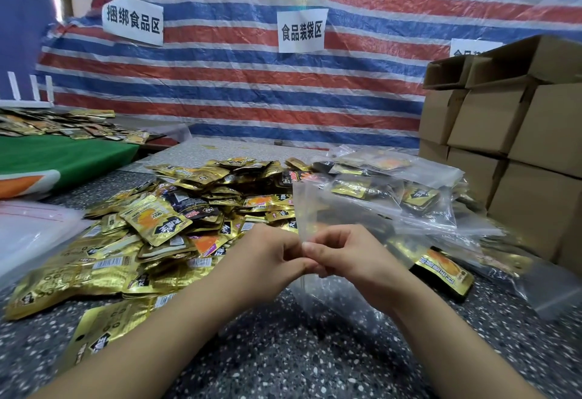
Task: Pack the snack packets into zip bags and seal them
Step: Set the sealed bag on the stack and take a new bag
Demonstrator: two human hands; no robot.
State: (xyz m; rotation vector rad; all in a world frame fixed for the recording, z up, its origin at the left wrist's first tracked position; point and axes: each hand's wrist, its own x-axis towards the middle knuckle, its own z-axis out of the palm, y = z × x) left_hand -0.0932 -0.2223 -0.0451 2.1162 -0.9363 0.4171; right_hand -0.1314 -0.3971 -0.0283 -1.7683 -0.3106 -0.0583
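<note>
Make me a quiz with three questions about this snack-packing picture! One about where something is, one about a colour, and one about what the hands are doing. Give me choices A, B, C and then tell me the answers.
1. Where do the cardboard boxes stand?
A. At the right side
B. At the left side
C. Under the hands

2. What colour are most of the loose snack packets in the pile?
A. Pink
B. Gold
C. White

3. What are the two hands doing?
A. Resting flat on the table
B. Lifting a box
C. Pinching a clear zip bag between them

Answers:
1. A, the stacked boxes fill the right edge beside the filled bags.
2. B, the heap shines gold with some black and orange print.
3. C, the left hand and right hand both have their fingers closed on the edge of the clear zip bag.
</note>
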